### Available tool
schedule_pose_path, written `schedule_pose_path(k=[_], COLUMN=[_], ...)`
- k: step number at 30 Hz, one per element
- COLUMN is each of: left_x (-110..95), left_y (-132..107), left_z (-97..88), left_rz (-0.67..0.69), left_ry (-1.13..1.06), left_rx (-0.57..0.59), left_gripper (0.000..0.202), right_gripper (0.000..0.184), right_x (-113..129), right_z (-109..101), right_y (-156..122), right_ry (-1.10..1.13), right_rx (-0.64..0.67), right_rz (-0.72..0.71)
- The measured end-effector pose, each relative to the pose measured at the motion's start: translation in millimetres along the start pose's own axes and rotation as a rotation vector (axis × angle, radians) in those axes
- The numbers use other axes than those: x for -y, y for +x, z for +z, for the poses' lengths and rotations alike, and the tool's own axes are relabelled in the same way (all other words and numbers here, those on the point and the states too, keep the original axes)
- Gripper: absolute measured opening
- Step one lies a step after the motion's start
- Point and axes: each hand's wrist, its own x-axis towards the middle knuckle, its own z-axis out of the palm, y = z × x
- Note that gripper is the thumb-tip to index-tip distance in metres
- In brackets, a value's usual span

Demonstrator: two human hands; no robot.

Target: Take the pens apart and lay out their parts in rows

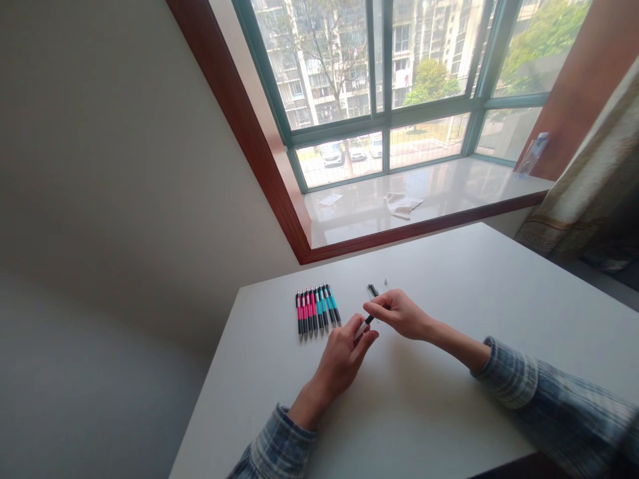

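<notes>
My left hand (pixel 344 356) is closed around the white barrel of a pen (pixel 360 330), which slants up to the right. At its upper end the pen has a black part (pixel 369 320), and there my right hand (pixel 399 314) pinches with thumb and fingers. My right fingers hide the very end. Just beyond my hands lies a slim black pen part (pixel 373 290), partly covered by the right hand. A small grey cone-shaped piece (pixel 386 282) rests near it. Left of my hands, several pens (pixel 317 313) with pink or turquoise barrels and black grips lie side by side in a row.
The white table (pixel 424 412) reaches to a wall on the left and a window sill with a red-brown wooden edge (pixel 399 233). On the sill are a crumpled cloth (pixel 403 205), a white paper (pixel 330 199) and a clear bottle (pixel 533 156). A curtain (pixel 579 186) hangs at the right.
</notes>
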Motion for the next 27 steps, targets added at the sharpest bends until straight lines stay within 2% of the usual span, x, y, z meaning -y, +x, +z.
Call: schedule_pose_path(k=[6, 12, 21, 27], left_x=[-1, -6, -8, -4], left_y=[1, 0, -4, -7], left_z=[-0.1, -0.1, -0.2, 1.9], left_rz=[-0.028, -0.022, -0.062, -0.122], left_ry=[-0.009, -0.073, -0.294, -0.506], left_rx=[0.058, 0.083, 0.193, 0.339], left_gripper=[0.032, 0.045, 0.047, 0.05], right_gripper=[0.051, 0.052, 0.051, 0.053], right_x=[9, 17, 29, 33], right_z=[-1, -6, -10, -15], right_y=[-3, -5, -7, -7], right_ry=[-0.004, -0.015, -0.011, -0.062], right_rx=[0.111, 0.166, 0.231, 0.296], right_rz=[-0.014, -0.048, -0.093, -0.119])
